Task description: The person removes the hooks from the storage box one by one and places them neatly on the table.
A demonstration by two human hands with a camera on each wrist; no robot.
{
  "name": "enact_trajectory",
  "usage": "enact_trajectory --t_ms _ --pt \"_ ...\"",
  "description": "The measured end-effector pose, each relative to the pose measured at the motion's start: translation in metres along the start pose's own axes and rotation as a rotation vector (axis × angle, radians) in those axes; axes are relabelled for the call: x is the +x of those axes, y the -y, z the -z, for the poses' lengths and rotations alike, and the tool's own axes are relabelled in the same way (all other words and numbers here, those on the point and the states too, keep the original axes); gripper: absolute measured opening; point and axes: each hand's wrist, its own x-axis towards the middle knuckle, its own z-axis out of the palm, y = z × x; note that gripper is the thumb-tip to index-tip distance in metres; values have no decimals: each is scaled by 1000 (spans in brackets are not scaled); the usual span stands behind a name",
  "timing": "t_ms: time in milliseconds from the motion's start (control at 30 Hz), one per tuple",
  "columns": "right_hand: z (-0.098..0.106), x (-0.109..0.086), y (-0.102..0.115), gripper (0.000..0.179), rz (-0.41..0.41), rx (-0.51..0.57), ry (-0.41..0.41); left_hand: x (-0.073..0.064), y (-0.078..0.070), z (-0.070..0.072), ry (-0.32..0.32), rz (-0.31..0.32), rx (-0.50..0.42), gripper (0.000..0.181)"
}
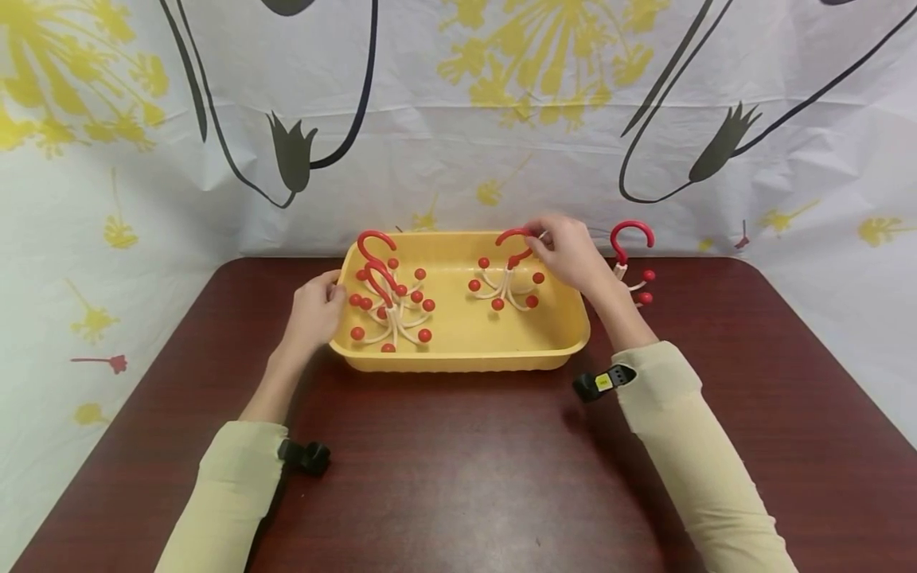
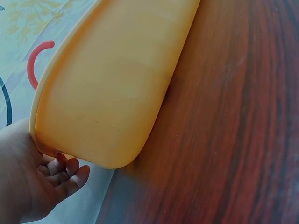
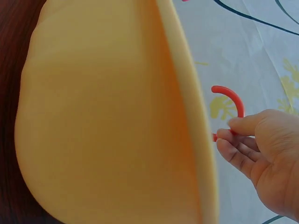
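A yellow plastic tray [image 1: 458,362] lies on the table. My left hand [image 1: 315,312] grips its left end, with fingers curled at the wall in the left wrist view. Above the tray's right half, my right hand [image 1: 568,251] pinches the red hook of a rotating hanger [image 1: 513,260], whose white arms end in red balls; the right wrist view shows thumb and fingertips on that red hook [image 3: 239,105]. Two similar hangers [image 1: 392,318] stand close together, overlapping, in the tray's left part. Whether the held hanger touches the tray floor, I cannot tell.
Another red-hooked hanger [image 1: 621,256] stands outside the tray on the right, partly hidden behind my right forearm. The dark wooden table [image 1: 458,461] extends in front of the tray. A patterned white cloth [image 1: 401,183] hangs behind the table.
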Motion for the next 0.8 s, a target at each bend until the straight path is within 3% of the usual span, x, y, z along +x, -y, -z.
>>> enact_trajectory --t_ms 200,467,800 --pt "-4 -3 0 19 -42 23 27 0 -1 0 11 6 3 42" --pt "-5 -9 6 13 -25 54 -2 0 0 0 9 2 8 42" --pt "10 -15 18 18 36 91 -183 0 0 0 -4 -4 7 41"
